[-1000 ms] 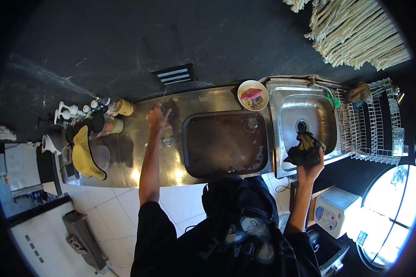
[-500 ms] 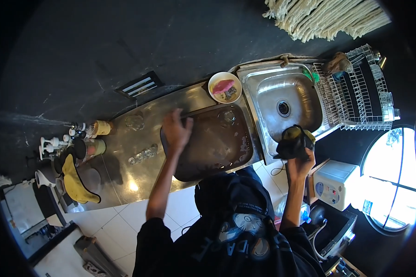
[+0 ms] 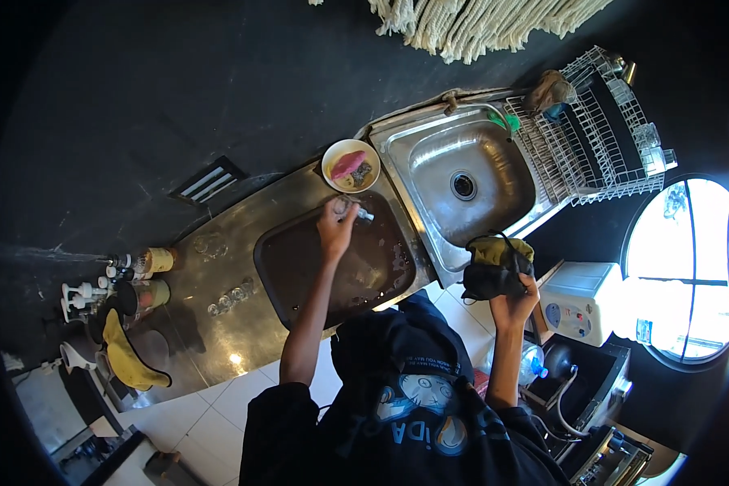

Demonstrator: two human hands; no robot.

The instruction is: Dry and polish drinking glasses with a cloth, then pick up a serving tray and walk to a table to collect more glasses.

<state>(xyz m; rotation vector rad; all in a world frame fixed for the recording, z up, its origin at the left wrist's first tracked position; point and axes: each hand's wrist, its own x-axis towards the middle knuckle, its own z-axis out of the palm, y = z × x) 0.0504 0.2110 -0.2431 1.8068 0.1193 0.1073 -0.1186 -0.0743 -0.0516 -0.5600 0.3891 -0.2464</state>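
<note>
My left hand (image 3: 337,230) reaches over the dark brown tray (image 3: 300,279) on the steel counter, its fingers closed around a small clear glass (image 3: 364,215) near the tray's far edge. The hand hides part of the glass. Beyond it stands a white bowl (image 3: 329,172) with a pink thing and some dark stuff inside. My right hand (image 3: 517,306) grips a bunched black-and-yellow cloth (image 3: 494,271) just off the near edge of the steel sink (image 3: 429,190). A thin dark cord or strap loops over the cloth.
Left along the counter are several clear glasses (image 3: 231,298), pump bottles (image 3: 81,296), jars (image 3: 155,261) and a yellow black-edged cloth (image 3: 127,352). A white wire dish rack (image 3: 579,138) stands right of the sink. At the right is a white water dispenser (image 3: 579,300).
My left hand has moved right across the tray from its left edge and closed on the glass. My right hand still holds the cloth. The whole view has shifted.
</note>
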